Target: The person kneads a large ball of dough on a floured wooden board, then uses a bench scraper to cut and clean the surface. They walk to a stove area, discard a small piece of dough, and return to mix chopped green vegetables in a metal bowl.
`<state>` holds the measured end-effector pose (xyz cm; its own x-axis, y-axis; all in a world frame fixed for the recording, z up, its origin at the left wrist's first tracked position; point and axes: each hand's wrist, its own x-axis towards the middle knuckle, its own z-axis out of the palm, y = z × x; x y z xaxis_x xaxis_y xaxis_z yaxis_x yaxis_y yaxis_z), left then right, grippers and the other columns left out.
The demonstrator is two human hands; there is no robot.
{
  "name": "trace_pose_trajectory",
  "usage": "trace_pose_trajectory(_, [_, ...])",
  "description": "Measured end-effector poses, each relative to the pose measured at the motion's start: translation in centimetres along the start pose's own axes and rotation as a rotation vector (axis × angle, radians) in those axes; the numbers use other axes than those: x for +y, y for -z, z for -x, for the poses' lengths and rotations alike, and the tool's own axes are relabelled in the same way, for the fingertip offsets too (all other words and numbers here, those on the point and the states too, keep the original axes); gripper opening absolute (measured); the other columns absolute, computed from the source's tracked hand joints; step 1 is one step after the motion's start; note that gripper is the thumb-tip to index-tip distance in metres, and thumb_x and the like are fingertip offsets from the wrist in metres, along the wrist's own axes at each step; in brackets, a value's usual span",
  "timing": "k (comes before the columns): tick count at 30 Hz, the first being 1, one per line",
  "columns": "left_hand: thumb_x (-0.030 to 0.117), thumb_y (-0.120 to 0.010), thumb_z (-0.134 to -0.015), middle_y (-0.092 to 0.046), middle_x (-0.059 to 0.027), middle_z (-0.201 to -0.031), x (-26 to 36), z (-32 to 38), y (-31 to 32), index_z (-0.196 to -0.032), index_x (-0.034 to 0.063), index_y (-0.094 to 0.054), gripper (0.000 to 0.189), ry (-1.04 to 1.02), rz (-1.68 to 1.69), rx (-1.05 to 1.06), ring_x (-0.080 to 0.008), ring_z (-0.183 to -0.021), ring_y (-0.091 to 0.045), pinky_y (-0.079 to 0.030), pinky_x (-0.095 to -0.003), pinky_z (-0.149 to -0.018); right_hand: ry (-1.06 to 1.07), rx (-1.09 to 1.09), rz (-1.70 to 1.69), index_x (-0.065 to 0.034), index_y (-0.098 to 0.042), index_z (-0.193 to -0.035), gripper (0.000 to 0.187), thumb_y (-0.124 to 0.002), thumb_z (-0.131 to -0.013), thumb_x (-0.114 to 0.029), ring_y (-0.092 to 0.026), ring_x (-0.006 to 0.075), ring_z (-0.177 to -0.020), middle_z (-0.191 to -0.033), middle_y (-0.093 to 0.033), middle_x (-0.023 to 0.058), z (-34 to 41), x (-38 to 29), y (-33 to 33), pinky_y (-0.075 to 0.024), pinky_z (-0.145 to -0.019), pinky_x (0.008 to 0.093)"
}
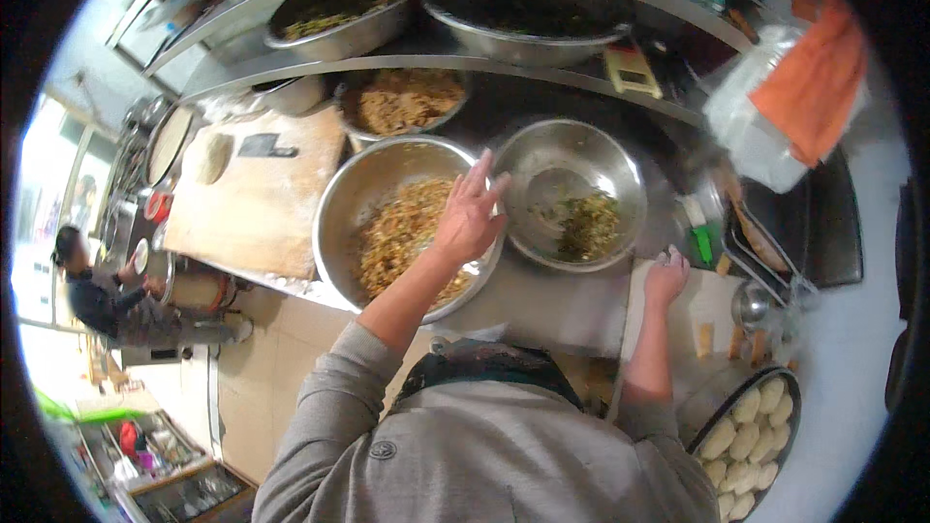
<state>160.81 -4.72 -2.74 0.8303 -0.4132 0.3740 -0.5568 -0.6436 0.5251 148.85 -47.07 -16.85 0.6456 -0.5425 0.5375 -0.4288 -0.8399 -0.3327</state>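
Observation:
A large steel bowl (pixel 330 232) of chopped, brownish filling (pixel 396 240) stands before me. Over its right rim reaches my left hand (pixel 468 218), fingers spread and nothing in them; whether it touches the rim I cannot tell. Just right of that bowl, a second steel bowl (pixel 530 160) has a small heap of chopped greens (pixel 592 225) in its lower right part. My right hand (pixel 666 276) is low beside this second bowl, near the pale work surface (pixel 697 298). Its fingers are curled, and their inner side is hidden.
On the left, a floured wooden board (pixel 254 196) bears dough (pixel 208 158) and a cleaver (pixel 265 146). Filled basins (pixel 519 51) stand on a shelf above. A green-handled brush (pixel 701 240) and a tray of dough pieces (pixel 748 432) are at right. A person (pixel 109 298) works far left.

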Motion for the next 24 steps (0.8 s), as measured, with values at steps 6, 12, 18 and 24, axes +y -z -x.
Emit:
trace_pose_trajectory(6, [0.006,-0.073,-0.085,-0.047,-0.0247,-0.15,-7.7,12.0,9.9,-0.142,0.0011,-0.05,0.062,0.404,-0.223,0.447,-0.0418,-0.141,-0.042,-0.036,-0.0464,-0.117,0.024,-0.582,-0.913,-0.0014,-0.071,-0.115,0.023,-0.062,-0.1,-0.017,-0.072,0.0197,-0.083,-0.103,-0.074,0.0127,2.8,-19.9,6.2,-0.0566,-0.075,0.0331])
trace_pose_trajectory(12, [0.021,-0.075,-0.091,-0.068,-0.0169,-0.106,-11.8,26.2,11.5,-0.122,-0.0093,-0.063,0.045,1.128,0.271,0.57,-0.0248,-0.101,-0.064,-0.051,-0.0384,-0.082,-0.413,-1.368,-0.897,0.0047,-0.065,-0.12,0.041,-0.065,-0.1,-0.032,-0.068,0.0158,-0.071,-0.097,-0.07,0.0092,8.0,-26.5,5.8,-0.0551,-0.063,0.0299])
trace_pose_trajectory(18, [0.02,-0.071,-0.094,-0.059,-0.0159,-0.124,-13.7,29.2,6.0,-0.124,-0.0034,-0.059,0.04,1.213,1.433,0.324,-0.0298,-0.112,-0.059,-0.057,-0.0469,-0.094,-0.609,-1.356,-0.878,0.0013,-0.06,-0.112,0.035,-0.07,-0.089,-0.022,-0.063,0.0191,-0.078,-0.098,-0.065,0.0112,10.4,-29.4,1.7,-0.0491,-0.062,0.0312])
trace_pose_trajectory(24, [0.004,-0.056,-0.093,-0.062,-0.0226,-0.119,-14.1,28.4,8.4,-0.129,-0.0088,-0.051,0.038,1.246,1.616,0.418,-0.037,-0.105,-0.065,-0.056,-0.0531,-0.092,-0.575,-1.16,-1.026,0.0038,-0.064,-0.103,0.03,-0.073,-0.081,-0.014,-0.061,0.0227,-0.085,-0.094,-0.067,0.0135,11.1,-32.1,4.4,-0.0485,-0.076,0.039])
